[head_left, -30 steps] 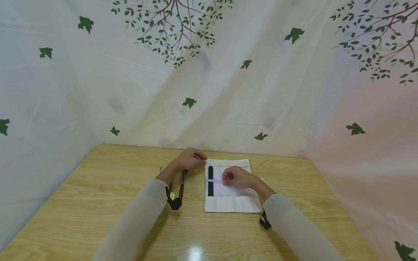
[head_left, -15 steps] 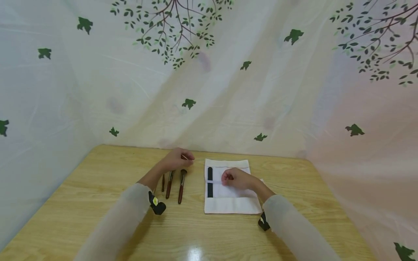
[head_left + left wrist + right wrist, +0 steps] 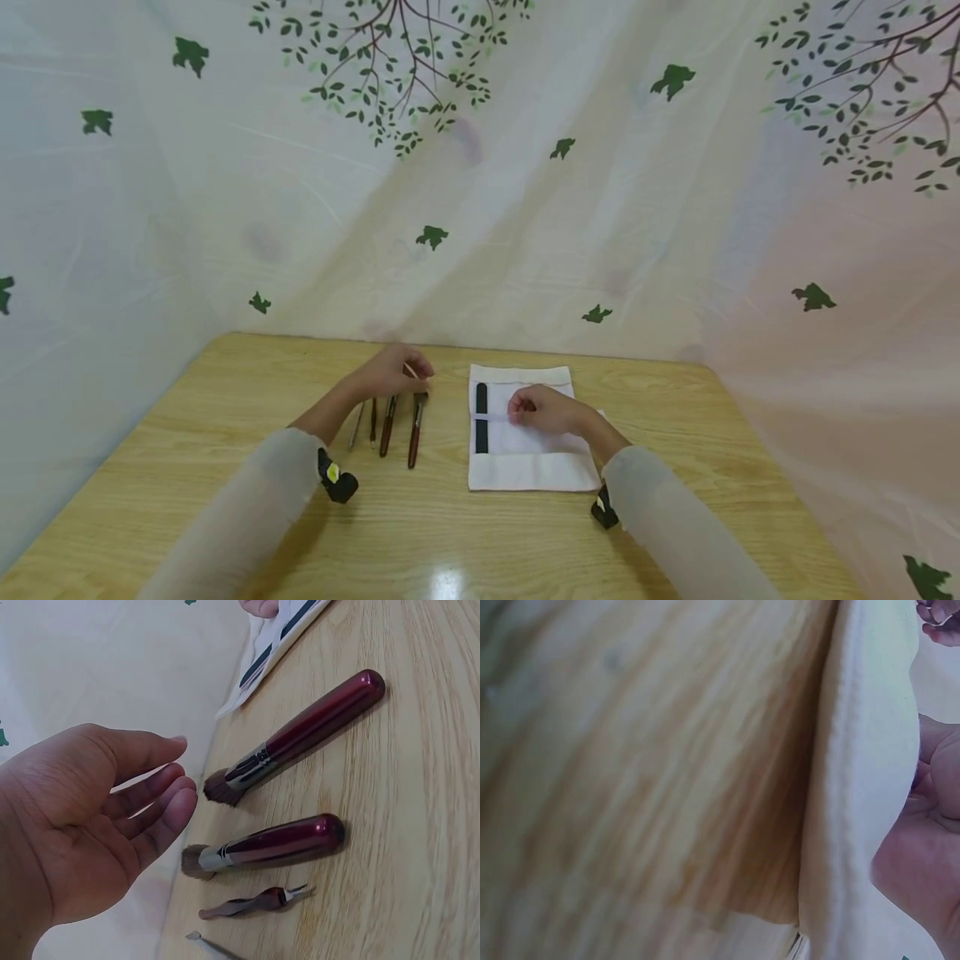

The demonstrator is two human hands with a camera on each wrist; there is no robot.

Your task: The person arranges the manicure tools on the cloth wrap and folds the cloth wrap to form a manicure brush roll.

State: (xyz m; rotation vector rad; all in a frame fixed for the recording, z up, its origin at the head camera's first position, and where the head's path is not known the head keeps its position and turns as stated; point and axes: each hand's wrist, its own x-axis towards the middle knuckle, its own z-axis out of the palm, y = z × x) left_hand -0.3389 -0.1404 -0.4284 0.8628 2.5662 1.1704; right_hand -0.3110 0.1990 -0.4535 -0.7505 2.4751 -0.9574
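My left hand hovers with loosely bent fingers and nothing in them, beside the bristles of a makeup brush with a dark red handle. A second such brush, a small red-handled tool with a forked metal tip and a thin silver tool lie in a row to its left. On the right, a white fabric case lies unfolded. A flat black stick with a rounded end sits in it under a pale strap. My right hand pinches that strap over the case.
Everything lies on a wood-grain table. Behind it hangs a pale curtain printed with leaves and birds. The case's front edge fills much of the right wrist view.
My left hand has moved left from the case's upper left corner to above the brushes, uncovering the tools beneath. My right hand has stayed at the strap.
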